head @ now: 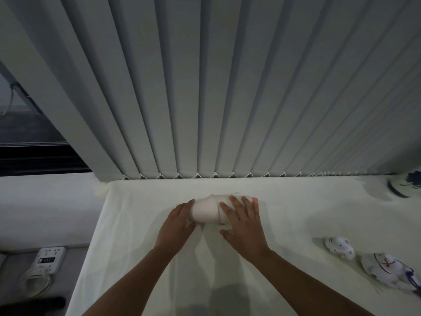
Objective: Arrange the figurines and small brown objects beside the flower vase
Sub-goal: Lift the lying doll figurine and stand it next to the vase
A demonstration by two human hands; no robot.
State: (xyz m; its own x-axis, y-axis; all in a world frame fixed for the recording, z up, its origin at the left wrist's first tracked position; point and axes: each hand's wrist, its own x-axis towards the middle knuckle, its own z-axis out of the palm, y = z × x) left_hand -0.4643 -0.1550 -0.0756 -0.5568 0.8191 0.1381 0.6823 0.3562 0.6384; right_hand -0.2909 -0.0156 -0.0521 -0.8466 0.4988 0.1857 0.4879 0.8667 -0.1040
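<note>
A white rolled bundle [206, 209] lies on the white tablecloth [141, 224] at mid-table. My left hand [177, 222] cups its left end and my right hand [243, 224] lies flat over its right part; a small orange bit [255, 199] shows at its right end. Two white ceramic figurines rest at the right: a small rabbit-like one [339, 247] and a larger one with red and blue lines [385, 269]. A blue-and-white vase [403, 184] stands at the far right, cut off by the frame. No brown objects are visible.
Grey vertical blinds [205, 87] hang just behind the table's far edge. Left of the table, lower down, lie a white power strip [50, 258] and a coiled white cable [34, 283]. A dark window [29, 142] shows at the left.
</note>
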